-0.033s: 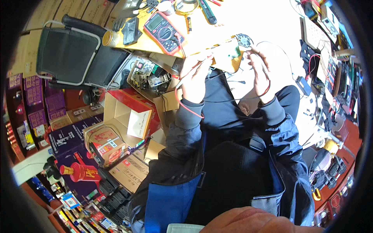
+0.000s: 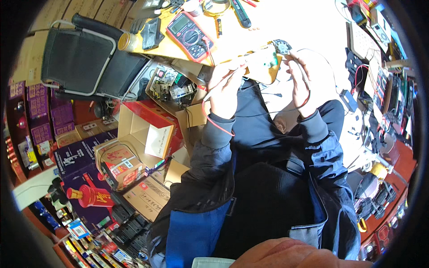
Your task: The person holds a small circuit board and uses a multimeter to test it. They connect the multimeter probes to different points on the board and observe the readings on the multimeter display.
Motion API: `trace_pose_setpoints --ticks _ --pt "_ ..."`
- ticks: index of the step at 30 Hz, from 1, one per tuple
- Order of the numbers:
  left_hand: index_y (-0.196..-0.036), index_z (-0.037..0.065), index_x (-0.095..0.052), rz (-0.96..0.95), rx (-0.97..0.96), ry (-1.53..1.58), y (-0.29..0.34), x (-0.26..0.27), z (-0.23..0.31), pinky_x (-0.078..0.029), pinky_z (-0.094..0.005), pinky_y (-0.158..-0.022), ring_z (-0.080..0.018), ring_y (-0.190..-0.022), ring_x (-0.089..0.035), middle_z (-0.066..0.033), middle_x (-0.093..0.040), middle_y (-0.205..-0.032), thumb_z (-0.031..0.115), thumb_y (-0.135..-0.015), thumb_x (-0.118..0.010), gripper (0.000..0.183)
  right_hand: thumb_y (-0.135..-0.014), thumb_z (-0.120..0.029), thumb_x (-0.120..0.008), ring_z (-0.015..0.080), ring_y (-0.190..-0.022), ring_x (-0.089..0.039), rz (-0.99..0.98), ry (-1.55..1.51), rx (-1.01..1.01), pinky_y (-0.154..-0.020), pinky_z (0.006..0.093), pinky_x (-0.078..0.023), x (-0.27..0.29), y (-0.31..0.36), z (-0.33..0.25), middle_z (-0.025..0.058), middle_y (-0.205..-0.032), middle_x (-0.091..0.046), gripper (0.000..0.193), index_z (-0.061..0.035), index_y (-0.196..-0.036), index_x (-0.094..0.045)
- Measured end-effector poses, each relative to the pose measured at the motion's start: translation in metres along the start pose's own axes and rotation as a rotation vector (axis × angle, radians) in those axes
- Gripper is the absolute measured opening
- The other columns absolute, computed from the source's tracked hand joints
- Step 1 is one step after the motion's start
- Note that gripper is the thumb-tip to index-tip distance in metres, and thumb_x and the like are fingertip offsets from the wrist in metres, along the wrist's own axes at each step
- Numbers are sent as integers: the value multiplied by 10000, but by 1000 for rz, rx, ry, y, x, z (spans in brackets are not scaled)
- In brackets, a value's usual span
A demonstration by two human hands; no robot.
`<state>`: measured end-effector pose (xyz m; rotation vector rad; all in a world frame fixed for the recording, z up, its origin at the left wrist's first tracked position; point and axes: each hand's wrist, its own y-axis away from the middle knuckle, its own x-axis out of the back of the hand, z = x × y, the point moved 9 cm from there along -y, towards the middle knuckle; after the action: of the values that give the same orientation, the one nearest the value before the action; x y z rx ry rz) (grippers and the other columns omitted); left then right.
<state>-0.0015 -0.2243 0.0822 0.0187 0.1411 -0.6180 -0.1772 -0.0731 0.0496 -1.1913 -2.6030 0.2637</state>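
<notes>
Under a strong glare, a small green circuit board (image 2: 269,59) lies at the table's near edge, with a round dark part (image 2: 281,46) at its far right corner. My left hand (image 2: 225,91) is closed on a slim test probe pointing toward the board, and a red lead loops down from it. Just right of the board, my right hand (image 2: 304,87) pinches a second probe; a lead curves along its palm. Glare hides both probe tips, so contact with the board cannot be told. A red multimeter (image 2: 191,36) lies beyond my left hand, a lead plugged into it.
A black chair (image 2: 80,60) stands at the left. Below the table edge sit a carton of electronic parts (image 2: 172,85) and an open red box (image 2: 149,129). A utility knife (image 2: 240,13), tape roll (image 2: 216,6) and dark block (image 2: 151,33) lie on the table.
</notes>
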Motion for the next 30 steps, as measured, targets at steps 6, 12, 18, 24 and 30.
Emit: trace_pose_setpoints --ticks 6,12,18,24,30 --pt "-1114 -48 -623 -35 -12 127 8 -3 1 -515 -277 -886 -171 -972 -664 -123 -695 -1056 -23 -911 -634 205 -1017 -83 -527 230 -1302 -528 -52 -239 -111 -1112 330 -389 -17 -14 15 148 -1362 -576 369 -14 -1378 -496" --pt "-1168 -43 -592 -103 -72 116 20 0 -2 -505 -290 -931 -184 -1040 -647 -122 -668 -1135 -22 -941 -588 228 -990 -132 -594 258 -1123 -644 30 -318 -130 -969 362 -536 -9 -17 -2 209 -1225 -641 361 37 -1305 -544" --pt "-1164 -36 -554 -177 -147 61 36 -3 -6 -503 -287 -919 -187 -1031 -637 -138 -624 -1160 -52 -939 -549 226 -986 -106 -595 266 -1164 -620 33 -277 -129 -1043 421 -490 3 -3 -1 197 -1253 -622 374 26 -1329 -527" --pt "-1108 -31 -561 -222 -237 -4 39 -6 -4 -474 -369 -993 -269 -1115 -612 -160 -631 -1136 -66 -881 -602 233 -988 -65 -573 292 -1214 -593 65 -277 -146 -1088 470 -455 11 8 1 208 -1300 -593 366 5 -1343 -517" --pt "-1105 -38 -569 -237 -276 -29 40 -6 -5 -480 -372 -981 -281 -1106 -624 -161 -644 -1118 -41 -885 -621 226 -986 -61 -579 308 -1227 -587 80 -305 -162 -1094 485 -448 11 13 1 220 -1299 -593 360 5 -1335 -522"
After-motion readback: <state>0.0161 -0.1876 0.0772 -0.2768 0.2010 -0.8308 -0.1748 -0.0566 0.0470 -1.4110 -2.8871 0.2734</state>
